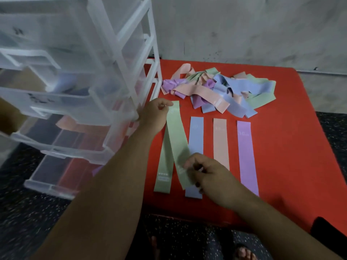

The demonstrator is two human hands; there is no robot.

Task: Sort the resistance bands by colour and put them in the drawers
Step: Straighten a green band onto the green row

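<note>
Resistance band in green: it is held taut between both hands over the red mat, its long axis running from far to near. At the far left stands the clear drawer unit, with several drawers pulled out. Just beside it the left hand pinches the band's far end. Under the band and slightly left, a second green band lies flat. The right hand pinches the near end, which slants right across the blue band. Further right lie the peach band and the purple band, with the unsorted pile behind them. To line up with its twin, the near end probably has to swing left. The left hand is nearer the drawers.
</note>
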